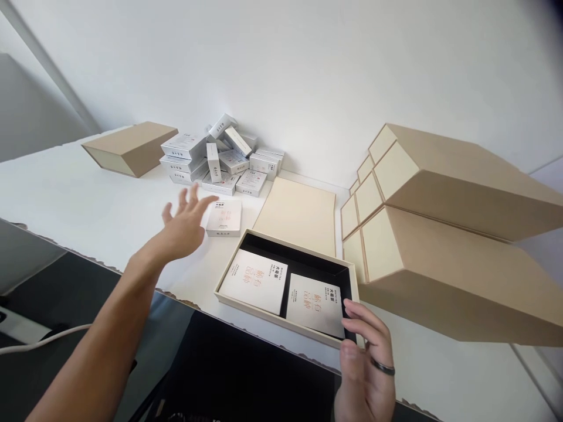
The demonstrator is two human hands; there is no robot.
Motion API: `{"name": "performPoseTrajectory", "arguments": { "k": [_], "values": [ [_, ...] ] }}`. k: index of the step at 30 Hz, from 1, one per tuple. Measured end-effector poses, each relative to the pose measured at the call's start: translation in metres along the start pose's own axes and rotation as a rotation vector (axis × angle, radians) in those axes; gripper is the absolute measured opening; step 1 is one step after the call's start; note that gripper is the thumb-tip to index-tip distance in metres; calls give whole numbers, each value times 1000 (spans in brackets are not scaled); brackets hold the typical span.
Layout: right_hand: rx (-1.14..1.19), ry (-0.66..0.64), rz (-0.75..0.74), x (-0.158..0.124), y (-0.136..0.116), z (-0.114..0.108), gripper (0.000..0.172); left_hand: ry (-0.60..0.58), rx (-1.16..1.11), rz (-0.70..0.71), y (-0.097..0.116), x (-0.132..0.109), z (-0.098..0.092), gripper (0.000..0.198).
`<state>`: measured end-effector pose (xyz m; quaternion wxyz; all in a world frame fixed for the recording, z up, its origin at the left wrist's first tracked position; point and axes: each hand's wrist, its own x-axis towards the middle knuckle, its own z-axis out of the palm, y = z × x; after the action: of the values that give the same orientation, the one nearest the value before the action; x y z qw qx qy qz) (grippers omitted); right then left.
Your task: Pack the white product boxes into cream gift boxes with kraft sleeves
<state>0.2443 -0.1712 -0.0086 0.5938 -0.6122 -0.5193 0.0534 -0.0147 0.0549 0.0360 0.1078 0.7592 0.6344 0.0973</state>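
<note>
An open gift box (352, 281), cream-edged and black inside, lies near the table's front edge with its lid (299, 214) folded back. Inside lie two white tea boxes, one on the left (254, 281) and one on the right (315, 305). My right hand (367, 357) grips the gift box's right front corner, fingers over the wall and thumb outside. My left hand (187, 225) hovers with spread fingers, empty, just left of a single white tea box (224, 217) lying flat on the table.
Behind, a loose heap of white and silver tea boxes (220, 161) leans by the wall. A closed tan gift box (132, 146) sits at the far left. Stacked tan gift boxes (448, 234) stand on the right. The white table (109, 205) has a chipped front edge.
</note>
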Motion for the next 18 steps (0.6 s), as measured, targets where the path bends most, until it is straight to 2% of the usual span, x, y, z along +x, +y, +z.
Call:
{"name": "performPoseTrajectory", "arguments": {
  "k": [2,3,4,7,9,13,16,18],
  "values": [
    [-24,-6,-5,0,0,1,12,196,-47,-107,3,-10,-4,52],
    [-39,-7,-10,0,0,1,12,235,-96,-167,8,-13,-5,45],
    [-54,-10,-16,0,0,1,12,217,-145,-207,15,-15,-5,47],
    [-73,-14,-35,-1,0,2,12,45,-131,-223,36,-11,0,73],
    [-81,-24,-51,-3,1,2,12,16,-56,-201,45,-5,6,74],
    [-65,-13,20,-10,0,3,13,97,-85,-299,42,-8,8,69],
    [-29,3,37,-12,-2,5,13,201,-193,-376,34,-28,-5,63],
    [15,33,40,-10,-2,5,12,270,-303,-315,35,-45,-17,55]
  ]
}}
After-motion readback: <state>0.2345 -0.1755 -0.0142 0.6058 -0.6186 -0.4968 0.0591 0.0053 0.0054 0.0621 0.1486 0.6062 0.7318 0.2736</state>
